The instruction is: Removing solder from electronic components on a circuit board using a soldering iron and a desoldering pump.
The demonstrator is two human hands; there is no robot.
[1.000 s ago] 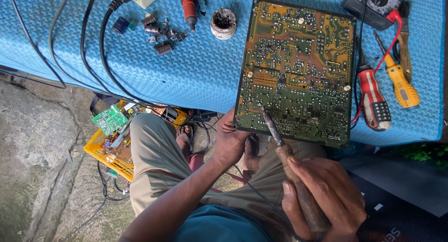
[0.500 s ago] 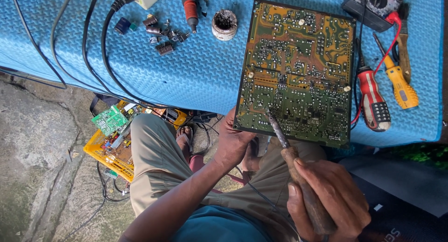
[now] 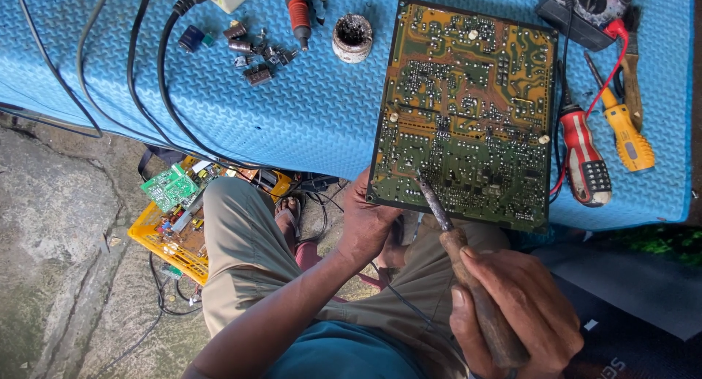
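A large green circuit board point(image 3: 468, 108) lies solder side up on the blue mat, its near edge past the table edge. My left hand point(image 3: 369, 225) grips the board's near left corner from below. My right hand point(image 3: 515, 313) is closed around the brown wooden handle of a soldering iron point(image 3: 457, 251). The iron's metal tip rests on the board's solder joints near its lower left.
A blue padded mat point(image 3: 292, 108) covers the table. On it are black cables point(image 3: 146, 79), loose small components point(image 3: 252, 53), a small round tin point(image 3: 352, 36), a red-handled screwdriver point(image 3: 585, 163), a yellow screwdriver point(image 3: 625, 134) and a multimeter point(image 3: 585, 9). A yellow crate point(image 3: 172, 236) with boards sits on the floor.
The view has shifted slightly. My right hand and the soldering iron moved a little; the tip stays on the board's lower left area. My left hand keeps its hold.
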